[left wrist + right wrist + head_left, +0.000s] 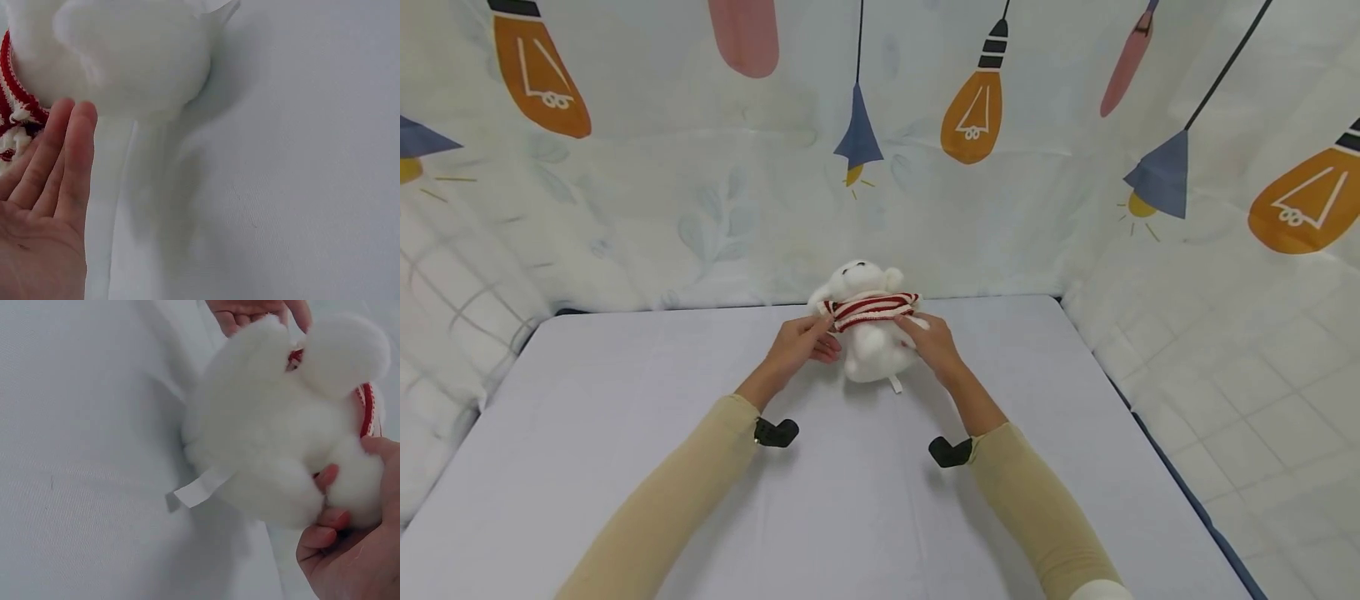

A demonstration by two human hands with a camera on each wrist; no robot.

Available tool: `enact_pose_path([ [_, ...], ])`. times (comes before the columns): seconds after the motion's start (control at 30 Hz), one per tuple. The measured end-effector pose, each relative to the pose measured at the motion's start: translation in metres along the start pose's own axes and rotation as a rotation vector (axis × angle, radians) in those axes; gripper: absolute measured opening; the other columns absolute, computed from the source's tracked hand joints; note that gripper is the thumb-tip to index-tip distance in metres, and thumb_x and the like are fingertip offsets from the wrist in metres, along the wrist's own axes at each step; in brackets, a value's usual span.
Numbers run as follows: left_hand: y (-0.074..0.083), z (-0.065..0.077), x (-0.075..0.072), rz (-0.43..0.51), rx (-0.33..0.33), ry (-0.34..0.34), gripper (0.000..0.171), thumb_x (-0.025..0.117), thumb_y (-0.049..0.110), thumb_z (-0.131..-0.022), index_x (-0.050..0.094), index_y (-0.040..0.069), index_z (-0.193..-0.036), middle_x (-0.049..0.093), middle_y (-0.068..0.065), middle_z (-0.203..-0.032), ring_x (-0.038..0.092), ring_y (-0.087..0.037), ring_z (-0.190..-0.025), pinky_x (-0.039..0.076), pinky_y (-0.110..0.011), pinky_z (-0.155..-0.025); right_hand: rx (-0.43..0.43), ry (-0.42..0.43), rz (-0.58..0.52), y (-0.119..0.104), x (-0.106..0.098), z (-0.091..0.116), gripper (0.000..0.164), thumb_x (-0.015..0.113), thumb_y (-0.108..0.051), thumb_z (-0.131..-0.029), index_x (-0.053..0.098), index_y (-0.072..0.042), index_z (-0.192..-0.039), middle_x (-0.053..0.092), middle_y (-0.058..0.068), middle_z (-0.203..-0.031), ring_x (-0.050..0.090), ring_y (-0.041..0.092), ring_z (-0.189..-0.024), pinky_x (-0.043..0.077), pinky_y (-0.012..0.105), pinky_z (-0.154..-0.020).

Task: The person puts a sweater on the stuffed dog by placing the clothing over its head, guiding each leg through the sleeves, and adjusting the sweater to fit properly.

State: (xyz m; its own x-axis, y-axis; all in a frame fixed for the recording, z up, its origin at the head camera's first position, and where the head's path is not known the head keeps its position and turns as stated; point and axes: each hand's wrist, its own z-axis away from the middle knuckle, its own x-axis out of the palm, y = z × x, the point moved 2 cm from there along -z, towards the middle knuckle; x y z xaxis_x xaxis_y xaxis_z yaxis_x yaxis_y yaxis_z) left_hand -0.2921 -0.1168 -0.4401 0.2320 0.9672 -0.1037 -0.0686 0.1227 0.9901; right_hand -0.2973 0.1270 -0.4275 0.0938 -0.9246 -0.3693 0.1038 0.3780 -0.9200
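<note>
A white plush bear [876,354] in a red-and-white striped knit garment [872,310] is at the far side of the table, its head away from me. A white tag [203,487] sticks out from its lower end. My left hand [801,340] pinches the garment's left end at the thumb; its other fingers [78,147] stretch out beside the fluffy body. On the other side, my right hand [931,342] holds a stubby limb [356,478] of the bear with curled fingers, the thumb at the garment's hem. The bear's underside is hidden.
A white-covered table [850,500] runs toward me with dark edging on its right side. Behind it hangs a pale curtain [760,208] printed with lamps and bulbs. Black wrist-worn pieces [777,432] stick out inward from both sleeves.
</note>
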Motion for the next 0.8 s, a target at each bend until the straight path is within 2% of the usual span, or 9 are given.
enact_pose_path([
  [0.1,0.0,0.001,-0.004,-0.108,0.072,0.096,0.046,0.055,0.038,-0.098,0.061,-0.006,-0.112,0.069,-0.02,-0.091,0.07,-0.019,-0.069,0.059,-0.032,-0.066,-0.005,0.004,-0.001,0.002,0.0,-0.001,0.063,0.06,-0.056,-0.088,0.058,-0.012,-0.132,0.056,0.006,-0.136,0.052,0.022,-0.122,0.048,0.042,-0.099],
  [0.17,0.002,0.002,-0.007,-0.165,0.111,0.163,0.039,0.059,0.035,-0.096,0.062,-0.001,-0.11,0.069,-0.021,-0.095,0.069,-0.02,-0.068,0.058,-0.03,-0.063,-0.014,0.006,-0.009,0.002,0.0,-0.001,0.061,0.06,-0.055,-0.088,0.059,-0.012,-0.131,0.056,0.006,-0.135,0.053,0.021,-0.12,0.049,0.041,-0.098],
  [0.27,0.006,0.005,-0.01,-0.235,0.171,0.247,0.032,0.067,0.031,-0.091,0.063,0.006,-0.11,0.067,-0.016,-0.1,0.068,-0.021,-0.072,0.056,-0.026,-0.06,-0.025,0.007,-0.012,0.001,0.001,-0.001,0.059,0.06,-0.054,-0.088,0.06,-0.012,-0.13,0.057,0.005,-0.134,0.053,0.021,-0.119,0.049,0.041,-0.098],
  [0.33,0.009,0.006,-0.011,-0.286,0.211,0.273,0.03,0.07,0.029,-0.089,0.065,0.01,-0.112,0.065,-0.011,-0.104,0.065,-0.021,-0.078,0.054,-0.024,-0.061,-0.029,0.006,-0.007,0.001,0.002,0.0,0.06,0.06,-0.054,-0.088,0.059,-0.012,-0.131,0.056,0.005,-0.135,0.053,0.021,-0.121,0.048,0.041,-0.099],
  [0.4,0.013,0.007,-0.01,-0.325,0.249,0.275,0.028,0.073,0.025,-0.087,0.068,0.011,-0.111,0.065,-0.009,-0.108,0.061,-0.021,-0.081,0.051,-0.023,-0.065,-0.034,0.008,0.008,0.0,0.002,0.0,0.06,0.06,-0.054,-0.089,0.058,-0.012,-0.133,0.056,0.005,-0.137,0.052,0.022,-0.123,0.047,0.043,-0.101],
  [0.5,0.015,0.007,-0.009,-0.362,0.259,0.253,0.027,0.075,0.023,-0.085,0.069,0.014,-0.11,0.064,-0.006,-0.113,0.057,-0.017,-0.083,0.047,-0.023,-0.067,-0.047,0.019,0.059,-0.001,0.003,0.0,0.063,0.059,-0.053,-0.089,0.054,-0.012,-0.137,0.052,0.007,-0.141,0.049,0.024,-0.129,0.045,0.045,-0.103],
  [0.7,0.011,0.003,-0.002,-0.274,0.134,0.133,0.043,0.076,0.025,-0.084,0.056,0.012,-0.119,0.061,-0.007,-0.126,0.059,-0.01,-0.082,0.047,-0.025,-0.061,-0.098,0.044,0.193,-0.002,0.005,-0.002,0.065,0.056,-0.052,-0.091,0.05,-0.012,-0.142,0.049,0.01,-0.145,0.046,0.028,-0.134,0.044,0.047,-0.105],
  [0.8,0.009,0.0,0.003,-0.235,0.105,0.112,0.049,0.076,0.023,-0.083,0.055,0.01,-0.124,0.061,-0.009,-0.124,0.058,-0.008,-0.078,0.047,-0.024,-0.06,-0.131,0.077,0.258,-0.003,0.004,-0.001,0.063,0.056,-0.053,-0.092,0.052,-0.011,-0.139,0.052,0.011,-0.143,0.046,0.029,-0.135,0.042,0.047,-0.107],
])
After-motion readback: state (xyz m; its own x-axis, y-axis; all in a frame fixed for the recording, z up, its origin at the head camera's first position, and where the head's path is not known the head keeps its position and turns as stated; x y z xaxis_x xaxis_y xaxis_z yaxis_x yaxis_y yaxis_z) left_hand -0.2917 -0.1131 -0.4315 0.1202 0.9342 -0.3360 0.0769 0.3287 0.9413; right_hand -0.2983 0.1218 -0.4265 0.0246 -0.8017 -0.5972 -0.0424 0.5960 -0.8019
